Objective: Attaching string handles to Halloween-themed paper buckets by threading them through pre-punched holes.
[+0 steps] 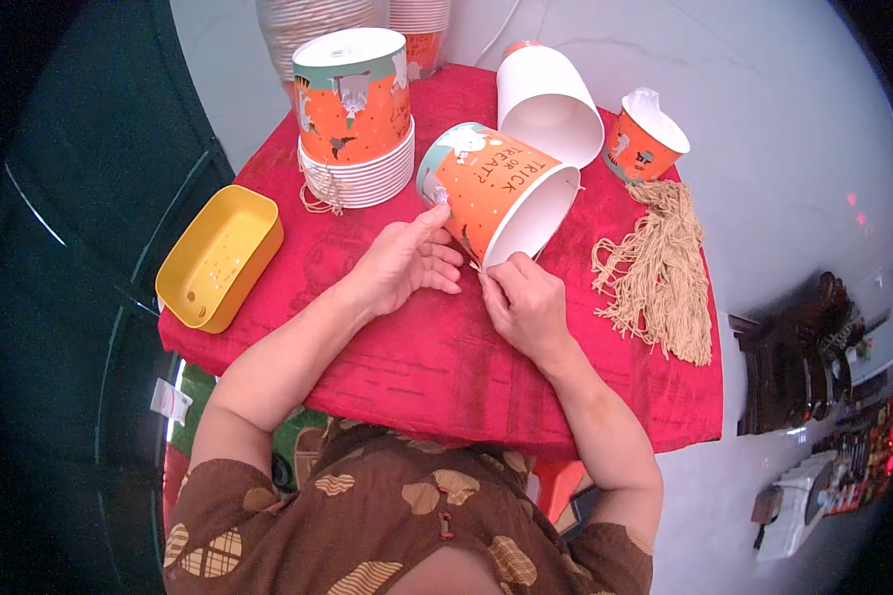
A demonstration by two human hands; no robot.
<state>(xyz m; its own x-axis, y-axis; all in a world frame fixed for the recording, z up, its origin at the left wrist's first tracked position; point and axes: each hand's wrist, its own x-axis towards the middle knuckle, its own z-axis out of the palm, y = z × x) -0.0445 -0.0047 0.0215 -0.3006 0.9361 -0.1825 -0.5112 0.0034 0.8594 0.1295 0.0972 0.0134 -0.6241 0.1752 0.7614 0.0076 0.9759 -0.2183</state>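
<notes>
Red cloth covers the small worktop (446, 367) that fills the middle of the frame, with pale floor around it and a dark glass panel at the left edge.

At the centre, the right hand (526, 302) has its fingertips pinched together at the lower rim of an orange paper bucket (496, 188) lying on its side, white mouth open toward the lower right. Whatever sits in that pinch is too small to tell; it may be a strand of string. The left hand (402, 260) has a loose, open grip, fingers curled, thumb tip touching the bucket's side near its base to steady it.

Because the bucket rests on its curved wall, it could roll away toward the upper part of the frame if the left thumb lifts or the right hand tugs too hard. A sharp pull at the thin paper rim could also crease or tear it.

Just beyond, a second bucket (546, 99) lies on its side showing a white interior, touching or nearly touching the first; a roll would knock it. Further right, a smaller orange cup (645, 139) stands tilted near the cloth's edge, and a bundle of tan strings (660, 268) trails toward that edge, where a brushing forearm could drag it off. In the upper left, a tall stack of nested buckets (352, 119) stands upright, and a yellow rectangular tray (218, 256) sits at the left border, part overhanging.
</notes>
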